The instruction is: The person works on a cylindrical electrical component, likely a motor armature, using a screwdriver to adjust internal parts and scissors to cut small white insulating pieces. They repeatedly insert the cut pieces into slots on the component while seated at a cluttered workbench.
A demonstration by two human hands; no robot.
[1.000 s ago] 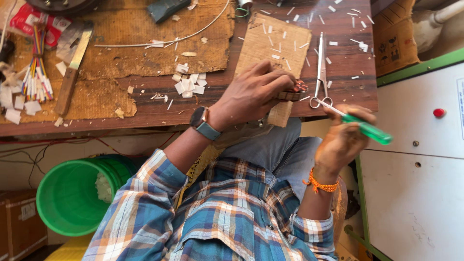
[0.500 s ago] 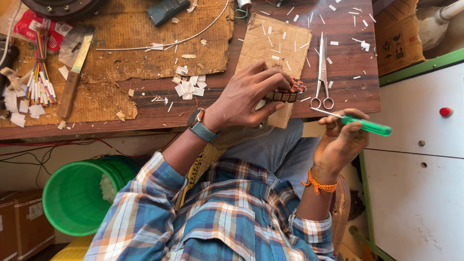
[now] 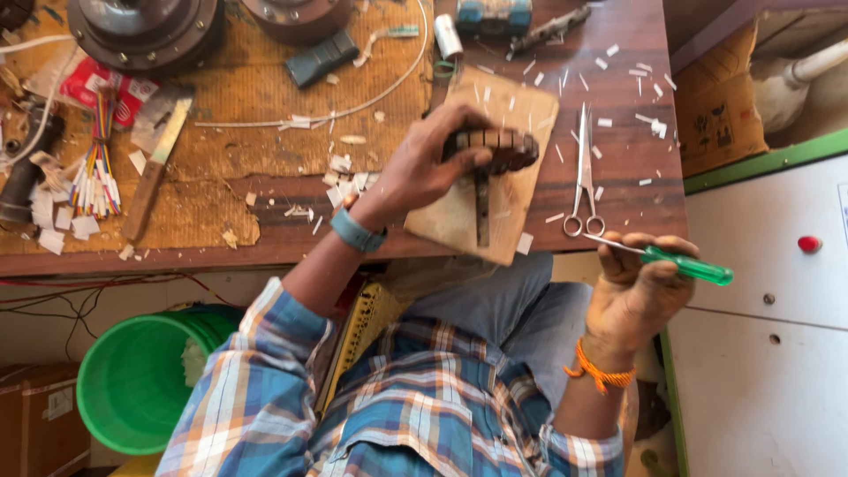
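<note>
Grip: left hand (image 3: 422, 170) clamps dark slotted cylindrical part (image 3: 491, 150) on wooden block (image 3: 495, 177) overhanging bench edge; block could tip. Right hand (image 3: 638, 296) closed round green-handled screwdriver (image 3: 671, 261), held off bench near scissors (image 3: 585, 172); tip slip risks gouging fingers.

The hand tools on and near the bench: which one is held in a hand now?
The green-handled screwdriver, held in the right hand. The scissors and the wooden-handled knife lie untouched on the bench.
</note>
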